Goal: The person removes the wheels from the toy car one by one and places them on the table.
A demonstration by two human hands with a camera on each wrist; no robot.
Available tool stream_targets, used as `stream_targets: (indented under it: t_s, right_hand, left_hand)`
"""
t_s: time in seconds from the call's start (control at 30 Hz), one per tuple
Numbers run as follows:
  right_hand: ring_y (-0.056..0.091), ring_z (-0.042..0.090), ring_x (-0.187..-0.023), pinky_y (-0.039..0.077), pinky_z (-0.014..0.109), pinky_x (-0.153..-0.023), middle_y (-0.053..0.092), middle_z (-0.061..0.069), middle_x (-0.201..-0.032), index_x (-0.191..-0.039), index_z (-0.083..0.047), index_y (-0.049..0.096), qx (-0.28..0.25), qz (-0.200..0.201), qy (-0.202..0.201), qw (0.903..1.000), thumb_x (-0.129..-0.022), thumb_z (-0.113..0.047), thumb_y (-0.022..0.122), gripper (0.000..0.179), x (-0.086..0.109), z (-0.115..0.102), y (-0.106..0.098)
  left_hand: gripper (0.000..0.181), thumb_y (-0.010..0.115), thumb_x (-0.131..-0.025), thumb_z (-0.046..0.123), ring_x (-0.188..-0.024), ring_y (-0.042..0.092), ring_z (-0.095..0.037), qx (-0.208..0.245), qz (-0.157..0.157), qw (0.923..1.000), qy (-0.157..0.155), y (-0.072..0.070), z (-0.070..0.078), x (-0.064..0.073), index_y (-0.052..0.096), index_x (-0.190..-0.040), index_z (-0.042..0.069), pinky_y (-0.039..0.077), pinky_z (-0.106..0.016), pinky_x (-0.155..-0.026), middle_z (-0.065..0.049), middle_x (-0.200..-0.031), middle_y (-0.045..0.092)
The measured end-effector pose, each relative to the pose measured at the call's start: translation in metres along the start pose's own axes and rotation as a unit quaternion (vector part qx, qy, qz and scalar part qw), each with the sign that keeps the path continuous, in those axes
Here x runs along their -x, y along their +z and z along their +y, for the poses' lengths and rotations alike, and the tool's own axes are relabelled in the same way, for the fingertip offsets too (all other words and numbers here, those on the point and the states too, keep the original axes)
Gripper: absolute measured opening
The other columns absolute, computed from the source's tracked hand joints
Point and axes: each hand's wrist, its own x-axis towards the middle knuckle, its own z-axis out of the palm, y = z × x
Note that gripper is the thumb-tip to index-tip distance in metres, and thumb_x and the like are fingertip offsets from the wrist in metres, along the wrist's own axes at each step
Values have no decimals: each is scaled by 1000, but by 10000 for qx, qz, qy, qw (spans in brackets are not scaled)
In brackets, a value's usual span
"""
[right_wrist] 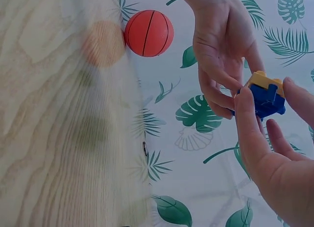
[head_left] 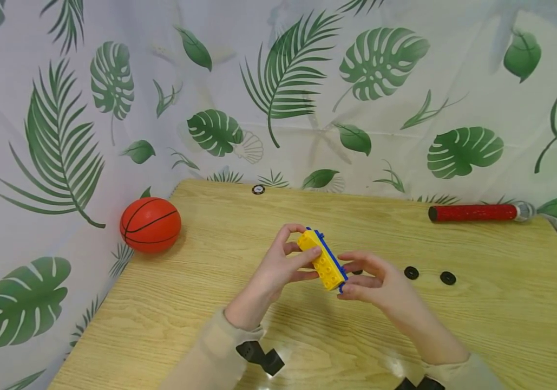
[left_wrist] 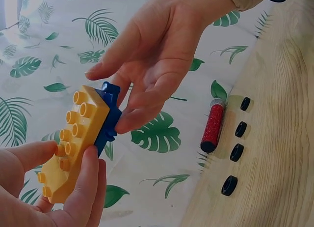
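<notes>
A yellow toy block (head_left: 326, 269) with round studs is joined to a blue toy base (head_left: 333, 253), held tilted above the table. My left hand (head_left: 285, 262) grips the yellow block, thumb on its studded face and fingers around the far side. At the blue base's other end is my right hand (head_left: 375, 281), its thumb touching the blue part. Its other fingers spread loosely around that end, with a small gap to the block in the left wrist view. Several black toy wheels (left_wrist: 236, 152) lie in a row on the table; in the head view, my right hand partly hides one.
An orange-red toy basketball (head_left: 150, 225) sits at the table's left edge. Near the back right lies a red glittery cylinder (head_left: 475, 213) with a silver end. A small black-and-white disc (head_left: 258, 189) lies at the back edge, before a leaf-printed curtain (head_left: 302, 157).
</notes>
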Motion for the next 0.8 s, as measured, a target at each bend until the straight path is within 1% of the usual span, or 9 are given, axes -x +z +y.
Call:
stream_targets:
  t_s: [0.1, 0.23, 0.37, 0.47, 0.57, 0.67, 0.7, 0.8]
  right_hand:
    - [69, 15, -99, 60, 35, -84, 58, 8, -114, -141, 5, 43, 96, 70, 18, 9999, -93, -7, 68, 55, -1, 0, 2]
    - [67, 15, -98, 59, 30, -84, 58, 6, -112, -140, 3, 45, 263, 192, 46, 9995, -92, -8, 69, 54, 0, 1, 2]
    - [67, 14, -97, 59, 30, -85, 57, 5, -110, -139, 3, 47, 157, 196, 10, 9997, -93, -6, 68, 52, 0, 0, 1]
    - [68, 14, -98, 59, 32, -85, 58, 4, -109, -138, 2, 48, 36, 174, -62, 9998, -93, -4, 67, 50, 0, 1, -2]
    - [69, 14, -100, 59, 32, -86, 60, 3, -111, -137, -2, 51, -38, 118, -190, 9997, -94, -3, 65, 45, 1, 3, -7]
    - [70, 15, -99, 60, 33, -85, 63, 1, -112, -136, -4, 52, -118, 42, -424, 9990, -96, 0, 60, 41, 3, 6, -12]
    - [71, 15, -99, 60, 33, -85, 63, 1, -112, -135, -6, 53, -127, 25, -500, 9987, -97, 0, 58, 39, 3, 7, -14]
    - [71, 15, -98, 60, 33, -84, 65, 0, -112, -135, -6, 53, -160, 18, -697, 9974, -98, 2, 55, 39, 4, 8, -17]
  left_hand:
    - [42, 65, -97, 13, -89, 68, -23, 30, -16, 10000, 13, 1, 0, 0, 42, -132, 15, 61, -41, -79, -17, -115, 53]
    - [42, 64, -97, 12, -90, 69, -24, 70, -61, 10000, 17, 2, 1, 0, 42, -132, 15, 61, -41, -80, -18, -117, 52]
    - [44, 63, -97, 9, -90, 69, -23, 140, -94, 9999, 16, 1, 2, 0, 43, -135, 15, 61, -41, -79, -18, -118, 52]
    - [47, 63, -97, 8, -89, 70, -23, 200, -132, 9997, 18, 0, 2, 0, 44, -139, 19, 61, -40, -79, -17, -116, 53]
    - [50, 62, -97, 8, -90, 70, -22, 205, -175, 9996, 32, -3, 2, 1, 45, -142, 24, 61, -39, -80, -15, -114, 55]
    - [49, 62, -97, 8, -91, 70, -23, 106, -274, 9995, 108, -5, 2, 2, 48, -142, 21, 61, -40, -81, -15, -112, 56]
    - [48, 62, -97, 7, -92, 70, -24, 73, -308, 9994, 124, -6, 2, 2, 49, -141, 20, 60, -40, -82, -14, -111, 57]
    - [43, 61, -97, 6, -93, 71, -25, -5, -415, 9990, 183, -8, 3, 3, 52, -139, 14, 60, -39, -84, -14, -112, 57]
